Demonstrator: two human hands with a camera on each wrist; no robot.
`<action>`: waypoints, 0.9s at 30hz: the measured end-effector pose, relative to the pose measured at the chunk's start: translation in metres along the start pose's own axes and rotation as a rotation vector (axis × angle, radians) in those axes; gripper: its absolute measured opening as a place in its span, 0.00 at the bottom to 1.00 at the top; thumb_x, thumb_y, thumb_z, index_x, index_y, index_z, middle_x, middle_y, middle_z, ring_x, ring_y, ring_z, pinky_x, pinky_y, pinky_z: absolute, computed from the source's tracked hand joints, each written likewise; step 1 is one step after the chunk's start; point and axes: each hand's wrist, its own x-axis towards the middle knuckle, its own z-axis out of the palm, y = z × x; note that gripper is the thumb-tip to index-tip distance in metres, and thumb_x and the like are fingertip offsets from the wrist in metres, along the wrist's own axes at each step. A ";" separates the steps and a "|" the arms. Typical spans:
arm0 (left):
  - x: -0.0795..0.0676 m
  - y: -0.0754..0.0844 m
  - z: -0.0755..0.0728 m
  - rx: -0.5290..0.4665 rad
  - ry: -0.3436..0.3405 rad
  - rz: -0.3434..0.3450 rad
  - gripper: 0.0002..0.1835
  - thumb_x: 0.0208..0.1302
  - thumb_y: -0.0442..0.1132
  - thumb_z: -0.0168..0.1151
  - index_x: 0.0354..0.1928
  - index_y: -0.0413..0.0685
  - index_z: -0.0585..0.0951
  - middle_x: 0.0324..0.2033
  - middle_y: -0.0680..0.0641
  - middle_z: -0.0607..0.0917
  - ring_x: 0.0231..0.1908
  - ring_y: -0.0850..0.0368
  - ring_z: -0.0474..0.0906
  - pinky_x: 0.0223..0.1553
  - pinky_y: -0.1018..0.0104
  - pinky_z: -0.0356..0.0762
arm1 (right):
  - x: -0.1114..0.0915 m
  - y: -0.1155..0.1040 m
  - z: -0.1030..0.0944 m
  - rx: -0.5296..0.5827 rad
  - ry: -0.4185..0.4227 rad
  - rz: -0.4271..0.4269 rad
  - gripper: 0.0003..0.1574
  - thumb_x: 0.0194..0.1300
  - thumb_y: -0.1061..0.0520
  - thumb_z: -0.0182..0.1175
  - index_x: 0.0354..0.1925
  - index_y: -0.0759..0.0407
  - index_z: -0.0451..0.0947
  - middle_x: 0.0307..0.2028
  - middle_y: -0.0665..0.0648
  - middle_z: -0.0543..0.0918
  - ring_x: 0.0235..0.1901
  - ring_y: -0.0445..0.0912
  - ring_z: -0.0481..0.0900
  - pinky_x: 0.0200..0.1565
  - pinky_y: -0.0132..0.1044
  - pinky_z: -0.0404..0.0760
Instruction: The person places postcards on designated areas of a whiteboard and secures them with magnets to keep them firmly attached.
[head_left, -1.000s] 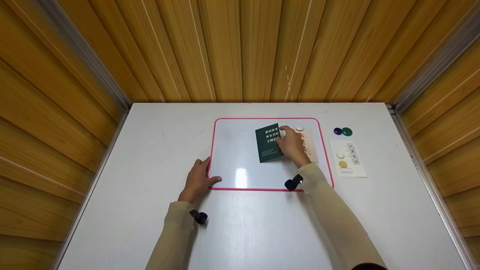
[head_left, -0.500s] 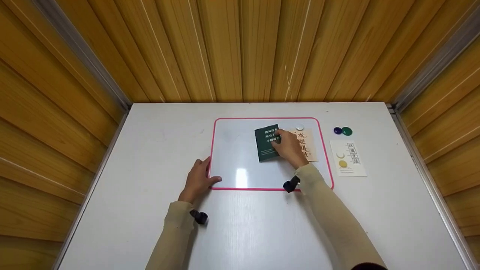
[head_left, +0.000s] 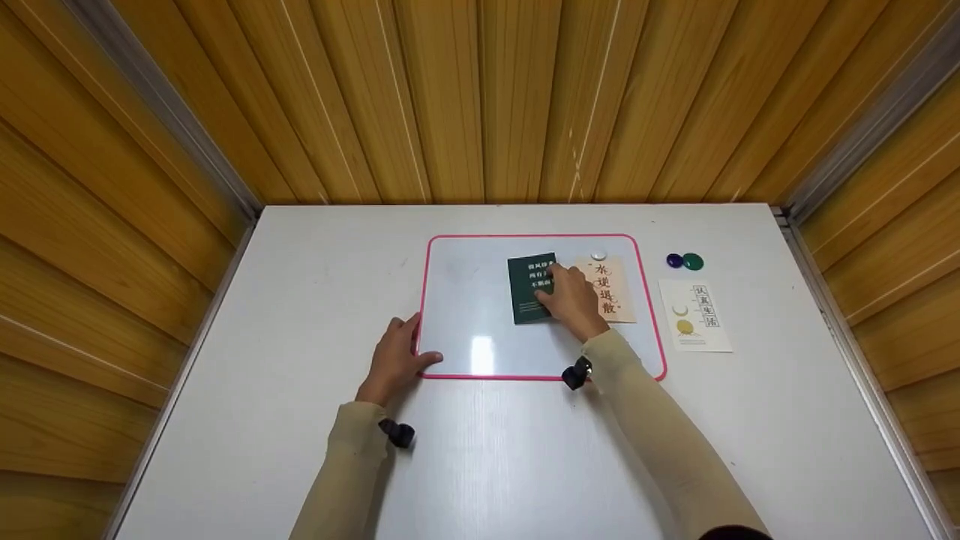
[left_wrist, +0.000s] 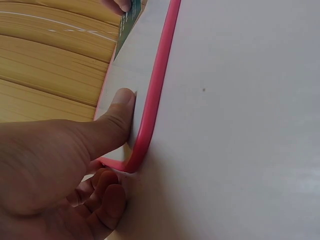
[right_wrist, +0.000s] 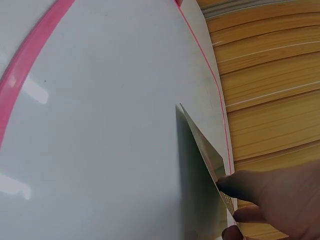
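A whiteboard [head_left: 457, 300] with a pink rim lies on the table. My left hand [head_left: 395, 358] grips its near left corner; in the left wrist view the thumb [left_wrist: 122, 107] presses on the face while the other fingers curl at the outer edge. On the right half of the board, my right hand [head_left: 576, 298] pinches the right side of a dark green card [head_left: 528, 292] printed with white characters. The right wrist view shows that card [right_wrist: 200, 142] tilted, one edge raised off the board. Beside it a peach card [head_left: 613, 296] lies flat, with a round white magnet [head_left: 598, 256] at its top edge.
Right of the board, a white card [head_left: 694, 322] with a moon drawing lies on the table [head_left: 480, 465]. Above it sit a dark blue round magnet [head_left: 675, 261] and a green one [head_left: 694, 261], side by side. A wood-patterned wall [head_left: 480, 105] rises behind the table.
My right hand has shifted left and slightly toward me, uncovering more of the peach card. The green card has turned a little straighter and moved slightly left. My left hand has stayed put.
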 end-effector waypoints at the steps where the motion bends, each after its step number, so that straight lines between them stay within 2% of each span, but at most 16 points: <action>1: 0.000 0.000 0.000 -0.001 0.002 -0.001 0.49 0.55 0.46 0.81 0.77 0.44 0.66 0.45 0.43 0.74 0.40 0.49 0.70 0.46 0.54 0.72 | 0.000 0.000 0.000 -0.009 0.000 0.002 0.34 0.68 0.53 0.69 0.67 0.65 0.74 0.54 0.68 0.78 0.51 0.59 0.78 0.52 0.55 0.77; 11: 0.000 -0.002 0.000 -0.005 0.007 -0.002 0.49 0.55 0.46 0.80 0.77 0.43 0.66 0.44 0.44 0.74 0.40 0.50 0.70 0.46 0.54 0.72 | -0.002 -0.003 0.005 -0.075 -0.026 0.029 0.36 0.70 0.50 0.67 0.70 0.64 0.71 0.54 0.68 0.77 0.52 0.59 0.79 0.52 0.55 0.78; 22: 0.001 -0.003 0.000 0.001 0.013 0.030 0.49 0.55 0.46 0.81 0.76 0.41 0.67 0.43 0.43 0.74 0.38 0.50 0.69 0.45 0.54 0.72 | -0.003 -0.006 0.006 -0.172 0.031 -0.039 0.34 0.70 0.50 0.68 0.66 0.66 0.75 0.48 0.69 0.80 0.45 0.62 0.82 0.43 0.57 0.81; 27: 0.001 -0.002 0.000 -0.007 0.007 0.022 0.49 0.55 0.46 0.81 0.76 0.43 0.67 0.43 0.44 0.73 0.38 0.50 0.70 0.45 0.55 0.72 | -0.004 -0.007 0.007 -0.183 0.046 -0.059 0.32 0.70 0.50 0.68 0.64 0.67 0.75 0.47 0.70 0.81 0.45 0.62 0.83 0.43 0.57 0.81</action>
